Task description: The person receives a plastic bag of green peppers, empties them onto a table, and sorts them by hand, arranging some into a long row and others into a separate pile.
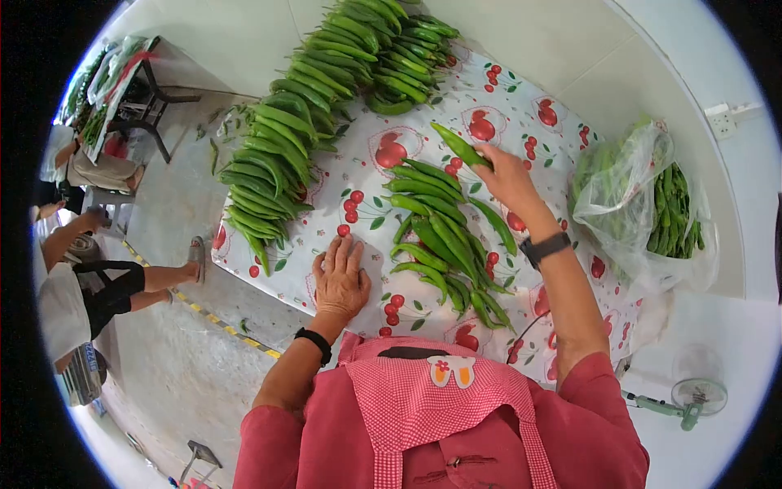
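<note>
My right hand [507, 178] is closed around one end of a long green chili pepper [458, 144], held over the table. Below it lies a loose pile of green peppers [444, 236] in the middle of the table. My left hand [340, 281] rests flat on the cherry-print tablecloth [366, 175], fingers stretched out and holding nothing, left of that pile. Beyond the left hand, green peppers laid side by side form a long row [269, 155] along the table's left edge. A second, shorter stack of peppers [407, 65] sits beside the row at the back.
A clear plastic bag [623, 191] with green peppers stands at the right side against the wall. A small fan [696, 399] is at the lower right. To the left, people sit beyond the floor's yellow-black tape [204, 314], near a table [122, 94] with vegetables.
</note>
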The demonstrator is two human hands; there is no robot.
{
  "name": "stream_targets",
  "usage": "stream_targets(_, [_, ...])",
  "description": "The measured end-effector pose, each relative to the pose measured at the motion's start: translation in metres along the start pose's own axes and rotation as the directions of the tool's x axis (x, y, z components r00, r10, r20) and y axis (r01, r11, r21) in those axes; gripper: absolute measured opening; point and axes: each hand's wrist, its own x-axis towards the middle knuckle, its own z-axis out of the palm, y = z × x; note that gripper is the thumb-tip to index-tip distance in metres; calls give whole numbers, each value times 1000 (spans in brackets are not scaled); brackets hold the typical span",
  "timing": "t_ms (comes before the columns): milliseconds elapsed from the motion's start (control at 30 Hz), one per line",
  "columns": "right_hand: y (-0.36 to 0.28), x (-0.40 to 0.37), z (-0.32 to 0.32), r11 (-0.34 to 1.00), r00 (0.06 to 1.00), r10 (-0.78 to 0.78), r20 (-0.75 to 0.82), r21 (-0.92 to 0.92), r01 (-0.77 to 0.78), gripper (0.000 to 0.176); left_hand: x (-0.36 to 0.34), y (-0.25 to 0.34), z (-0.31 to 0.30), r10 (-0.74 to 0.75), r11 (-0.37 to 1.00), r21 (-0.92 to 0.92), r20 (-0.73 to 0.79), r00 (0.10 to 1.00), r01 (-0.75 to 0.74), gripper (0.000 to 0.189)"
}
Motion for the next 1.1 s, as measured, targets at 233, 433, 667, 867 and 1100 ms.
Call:
stream_targets(233, [-12,85,46,999,1000,-9,-8,-41,9,33,1,0,-2,-3,1000,5,-7,1000,3,56])
stream_targets(433, [-15,130,76,996,991,-53,-121,-80,44,33,2,-1,-4,-7,1000,-14,27,1000,8,56])
stream_targets(667, [-11,139,84,996,998,-22,-62,-83,17,31,4,-1,-5,-24,999,-44,54,998,26,54])
stream_targets(867, [-2,135,88,998,998,-40,-42,-40,38,33,4,-1,-6,-2,1000,-4,50,999,2,56])
stream_targets(1100, [-19,145,106,989,970,-137,-199,22,144,28,4,0,-5,-7,1000,8,55,998,6,57])
